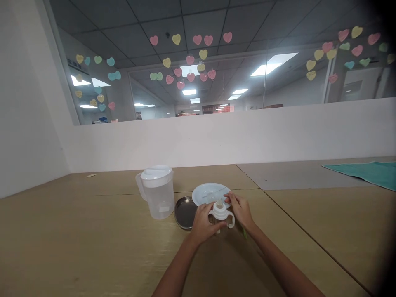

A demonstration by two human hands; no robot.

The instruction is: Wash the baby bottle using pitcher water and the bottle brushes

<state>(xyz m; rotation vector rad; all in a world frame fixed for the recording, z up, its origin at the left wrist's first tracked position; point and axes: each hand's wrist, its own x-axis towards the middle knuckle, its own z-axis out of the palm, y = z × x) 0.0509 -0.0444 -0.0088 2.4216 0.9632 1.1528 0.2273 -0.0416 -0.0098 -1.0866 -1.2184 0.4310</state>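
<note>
My left hand point(204, 222) is wrapped around a baby bottle point(220, 212) with a white collar, two white side handles and a clear body. The bottle stands upright, a pale teat-like top showing above the collar. My right hand point(241, 209) is just right of the bottle top, fingers pinched together at the rim of a white bowl point(198, 190). Whatever those fingers hold is too small to make out. A thin pale stick-like line point(216, 192) crosses the inside of the bowl, close to my right fingertips.
Left of the bowl sits a round dark metal dish point(185, 212), partly behind my left hand. Beyond it stands a translucent lidded pitcher point(160, 198). Something thin and green point(244, 234) shows under my right wrist. A teal cloth point(368, 171) lies far right, near the low white wall point(216, 140).
</note>
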